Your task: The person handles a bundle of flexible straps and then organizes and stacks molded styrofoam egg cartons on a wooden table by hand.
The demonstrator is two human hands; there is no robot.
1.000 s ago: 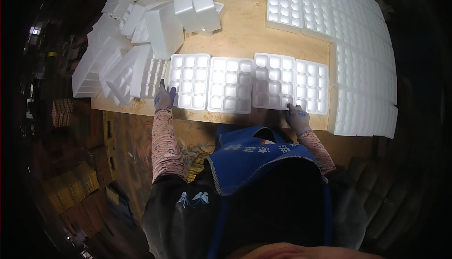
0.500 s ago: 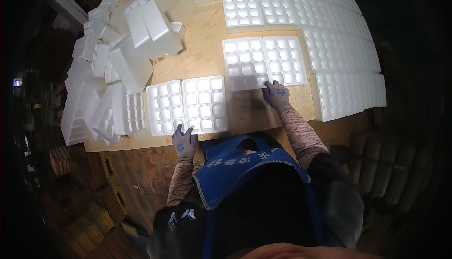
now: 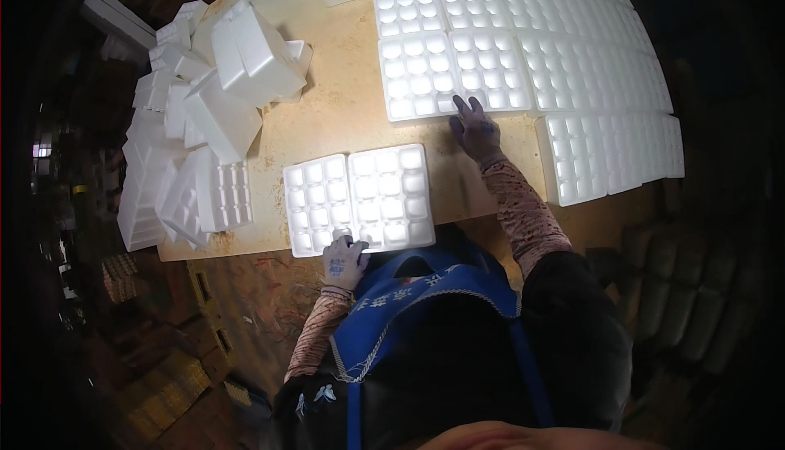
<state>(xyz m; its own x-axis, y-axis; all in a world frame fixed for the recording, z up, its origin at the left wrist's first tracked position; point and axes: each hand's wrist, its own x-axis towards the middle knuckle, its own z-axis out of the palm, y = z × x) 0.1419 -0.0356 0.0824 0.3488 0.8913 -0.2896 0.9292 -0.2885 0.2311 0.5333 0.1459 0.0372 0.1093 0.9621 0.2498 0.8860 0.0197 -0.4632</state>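
Along dimpled foam trays [image 3: 389, 195] [image 3: 421, 76], gloved hands [image 3: 343, 264] [image 3: 477, 133] merely touch the near edges, half-spread.

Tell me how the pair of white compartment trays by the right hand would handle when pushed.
The compartment trays look like foam, so probably light for their size. Their crisp rims suggest stiffness, not floppiness. Lying broad and flat, they would likely slide rather than roll or tip.

Strong light from above nearly bleaches the hollows of the white rectangular foam trays [image 3: 417, 82], while the pale tan wooden tabletop [image 3: 335, 82] carries soft shadows. Dim, indistinct surroundings sink into the black fisheye rim, where straight edges bow.
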